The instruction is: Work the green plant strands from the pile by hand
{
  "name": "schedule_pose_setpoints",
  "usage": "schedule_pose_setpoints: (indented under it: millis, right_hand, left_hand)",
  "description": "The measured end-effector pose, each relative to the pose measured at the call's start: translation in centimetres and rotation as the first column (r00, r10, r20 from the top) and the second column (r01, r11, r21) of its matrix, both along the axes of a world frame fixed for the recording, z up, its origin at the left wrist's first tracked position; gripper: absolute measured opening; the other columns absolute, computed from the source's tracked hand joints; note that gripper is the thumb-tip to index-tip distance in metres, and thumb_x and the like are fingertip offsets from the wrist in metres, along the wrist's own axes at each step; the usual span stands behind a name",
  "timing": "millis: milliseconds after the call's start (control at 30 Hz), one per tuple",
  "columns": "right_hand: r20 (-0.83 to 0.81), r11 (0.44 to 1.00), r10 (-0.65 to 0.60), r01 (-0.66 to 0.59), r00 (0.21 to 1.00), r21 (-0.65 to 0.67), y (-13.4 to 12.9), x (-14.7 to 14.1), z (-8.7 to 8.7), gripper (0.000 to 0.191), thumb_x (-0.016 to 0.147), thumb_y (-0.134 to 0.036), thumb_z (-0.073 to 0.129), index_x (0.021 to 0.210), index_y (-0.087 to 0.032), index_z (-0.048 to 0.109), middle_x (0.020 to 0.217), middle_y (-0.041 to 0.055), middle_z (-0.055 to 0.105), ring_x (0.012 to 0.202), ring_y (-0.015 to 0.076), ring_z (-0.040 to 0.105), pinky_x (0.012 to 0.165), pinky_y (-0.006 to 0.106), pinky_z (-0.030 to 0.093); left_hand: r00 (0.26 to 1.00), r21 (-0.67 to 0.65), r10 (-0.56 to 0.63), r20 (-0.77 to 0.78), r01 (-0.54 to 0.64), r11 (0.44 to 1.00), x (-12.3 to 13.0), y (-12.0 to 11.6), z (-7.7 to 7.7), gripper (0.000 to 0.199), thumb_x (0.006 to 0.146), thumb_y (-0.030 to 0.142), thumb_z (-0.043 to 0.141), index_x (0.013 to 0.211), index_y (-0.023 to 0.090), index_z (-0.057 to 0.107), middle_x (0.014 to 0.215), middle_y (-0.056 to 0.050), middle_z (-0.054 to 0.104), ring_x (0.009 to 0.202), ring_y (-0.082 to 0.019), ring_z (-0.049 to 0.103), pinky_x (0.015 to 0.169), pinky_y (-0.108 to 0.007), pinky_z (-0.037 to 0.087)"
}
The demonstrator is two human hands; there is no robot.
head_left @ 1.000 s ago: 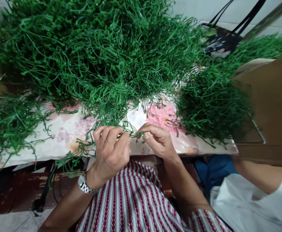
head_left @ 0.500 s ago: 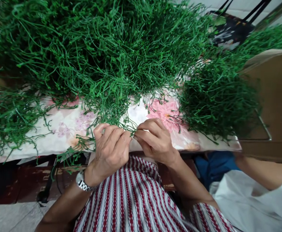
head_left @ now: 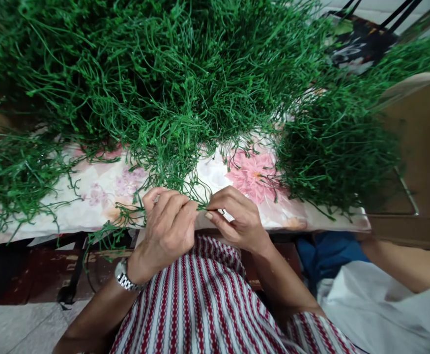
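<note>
your left hand [head_left: 170, 222] grips green stems [head_left: 202, 207] and your right hand [head_left: 239, 219] pinches them between the two, apparently separating strands, so the next pull calls for a steady left hold.

One left hand [head_left: 170, 221], one right hand [head_left: 239, 219], one watch [head_left: 125, 276], one bag [head_left: 364, 45], one tablecloth [head_left: 211, 169] show.
</note>
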State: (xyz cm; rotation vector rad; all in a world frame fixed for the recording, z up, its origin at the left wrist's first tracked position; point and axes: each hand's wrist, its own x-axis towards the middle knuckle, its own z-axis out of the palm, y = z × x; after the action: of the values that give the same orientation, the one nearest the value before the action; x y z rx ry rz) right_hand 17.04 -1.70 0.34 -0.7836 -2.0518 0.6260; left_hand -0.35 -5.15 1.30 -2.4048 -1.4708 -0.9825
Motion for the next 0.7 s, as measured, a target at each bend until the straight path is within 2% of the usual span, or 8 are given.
schedule_pose_setpoints:
  millis: [200,367,500,600,700]
  right_hand:
    - [0.024,0.999,0.045,-0.046,0.999,0.029,-0.1,-0.2,0.0,0.006,0.083,-0.019,0.055,0.087,-0.016,0.059,0.079,0.0059,0.061,0.078,0.0157,0.057,0.071,0.031,0.049]
    - [-0.116,0.989,0.134,-0.139,0.984,-0.043,0.4,0.7,0.4,0.029,0.08,-0.027,0.059,0.107,-0.016,0.057,0.095,0.0097,0.06,0.092,0.0202,0.057,0.079,0.037,0.048]
    - [-0.186,0.962,0.232,-0.253,0.955,-0.103,1.3,1.1,0.8,0.023,0.084,-0.021,0.051,0.105,-0.016,0.059,0.095,0.0094,0.062,0.092,0.019,0.057,0.082,0.038,0.048]
    - [-0.174,0.935,0.297,-0.323,0.939,-0.147,1.9,0.8,0.6,0.02,0.087,-0.018,0.047,0.101,-0.016,0.06,0.091,0.0081,0.062,0.088,0.0168,0.057,0.082,0.036,0.048]
    - [-0.149,0.9,0.387,-0.408,0.91,-0.151,2.1,0.3,0.1,0.024,0.087,-0.019,0.046,0.106,-0.013,0.06,0.093,0.0094,0.061,0.091,0.0165,0.056,0.083,0.036,0.047]
  left_hand:
    - [0.999,-0.054,-0.026,0.03,0.028,0.998,0.0,0.0,-0.1,0.011,0.077,0.01,0.053,0.082,0.019,0.057,0.077,-0.004,0.061,0.078,-0.019,0.055,0.083,-0.041,0.037]
    - [0.995,-0.14,-0.055,0.084,0.067,0.988,-0.5,-0.1,0.3,0.01,0.077,0.009,0.052,0.079,0.018,0.056,0.075,-0.003,0.059,0.075,-0.019,0.053,0.076,-0.039,0.037]
    - [0.988,-0.198,-0.098,0.117,0.12,0.973,-0.8,-0.3,0.6,0.013,0.077,0.006,0.051,0.076,0.018,0.056,0.076,-0.003,0.059,0.076,-0.017,0.053,0.077,-0.038,0.037]
    - [0.978,-0.235,-0.134,0.158,0.17,0.957,-0.9,-0.5,0.9,0.014,0.079,0.006,0.05,0.076,0.019,0.056,0.078,-0.003,0.06,0.077,-0.017,0.053,0.078,-0.038,0.037]
    - [0.967,-0.276,-0.159,0.199,0.211,0.938,-1.2,-0.8,1.1,0.014,0.079,0.006,0.051,0.079,0.019,0.056,0.078,-0.003,0.061,0.078,-0.016,0.054,0.077,-0.037,0.039]
